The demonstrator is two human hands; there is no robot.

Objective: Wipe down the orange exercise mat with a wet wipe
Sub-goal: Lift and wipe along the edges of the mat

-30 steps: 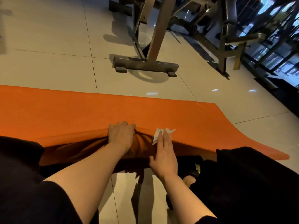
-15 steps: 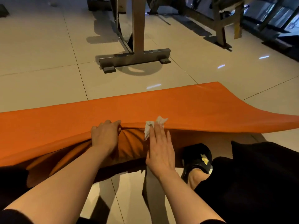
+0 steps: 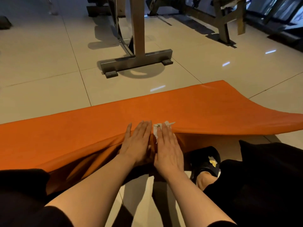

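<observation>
The orange exercise mat [image 3: 188, 108] stretches across the tiled floor, its near edge lifted and draped over my knees. My left hand [image 3: 137, 143] lies flat on that raised edge with straight fingers. Right beside it, my right hand [image 3: 167, 148] presses a crumpled white wet wipe [image 3: 158, 128] against the mat with flat fingers. Part of the wipe sticks out past the fingertips; the remainder is hidden under the hand. The two hands almost touch.
A metal gym machine base [image 3: 136, 63] stands on the tiles just beyond the mat. More equipment frames [image 3: 224, 25] are at the back right. My foot in a black slipper [image 3: 206, 161] is under the mat's lifted edge, beside my dark-clothed legs.
My left hand has let go of the bunched mat edge, flattened out and shifted right next to my right hand. The right hand still presses the wipe.
</observation>
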